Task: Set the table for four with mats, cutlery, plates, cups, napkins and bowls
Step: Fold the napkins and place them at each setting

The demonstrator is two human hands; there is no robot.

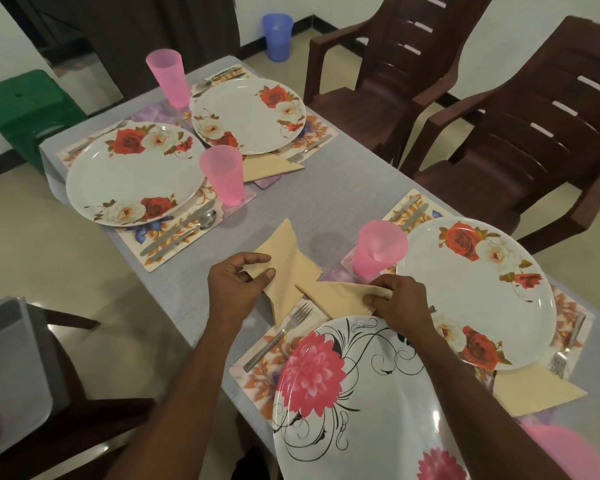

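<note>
My left hand [236, 289] pinches a beige napkin [286, 258] lying on the grey tablecloth, folded into a point. My right hand [400, 301] pinches a second beige napkin [340, 294], a triangle beside the near plate with a pink flower [354, 403]. A fork [281, 332] lies on the floral mat [257, 372] left of that plate. Three rose-patterned plates [478, 292] [136, 171] [248, 114] sit on mats with cutlery. Pink cups [378, 247] [222, 174] [168, 77] stand by them. Folded napkins lie at the far place [267, 166] and at the right place [534, 389].
Two dark brown plastic chairs [520, 140] [388, 64] stand along the table's right side. A green stool [28, 109] is at the far left, a blue bin [278, 36] on the floor behind. A grey tray [11, 362] rests on a chair at the near left.
</note>
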